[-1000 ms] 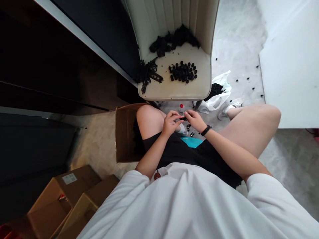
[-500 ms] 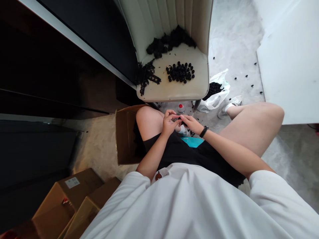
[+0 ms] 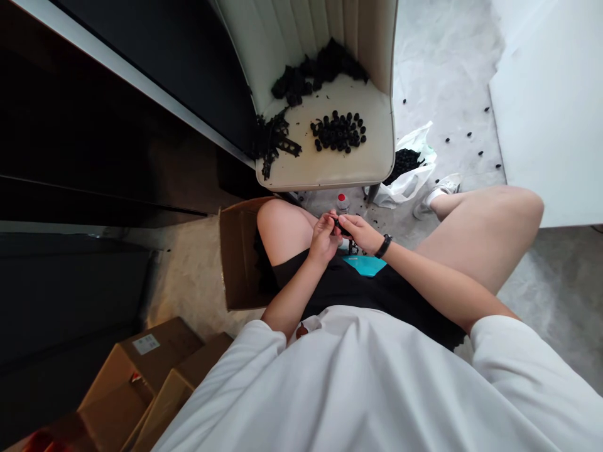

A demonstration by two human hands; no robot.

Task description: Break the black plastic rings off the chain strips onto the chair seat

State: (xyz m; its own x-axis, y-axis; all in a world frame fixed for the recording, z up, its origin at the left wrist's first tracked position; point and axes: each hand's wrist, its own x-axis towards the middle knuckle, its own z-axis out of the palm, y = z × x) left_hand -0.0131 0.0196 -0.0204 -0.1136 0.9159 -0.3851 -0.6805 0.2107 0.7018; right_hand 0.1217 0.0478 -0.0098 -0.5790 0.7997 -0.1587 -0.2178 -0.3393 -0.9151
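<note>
Between my knees, my left hand (image 3: 325, 237) and my right hand (image 3: 357, 231) meet, both closed around a small black piece (image 3: 340, 226). Fingers cover most of it, so its exact kind is hidden. On the seat of the cream chair (image 3: 330, 177) ahead lies a cluster of small round black pieces (image 3: 338, 133). Black perforated scraps (image 3: 277, 141) lie at the seat's left edge, and dark crumpled scraps (image 3: 325, 66) are heaped against the backrest. A turquoise sheet (image 3: 365, 265) rests in my lap under the hands.
A white plastic bag (image 3: 409, 191) of black pieces stands on the floor right of the chair, with several loose pieces nearby. A red-capped bottle (image 3: 342, 201) is below the seat. An open cardboard box (image 3: 238, 257) stands by my left leg; more boxes (image 3: 155, 358) are behind.
My left hand has turned and its fingers have curled in around the black piece. My right hand stays close beside it. The view has shifted slightly.
</note>
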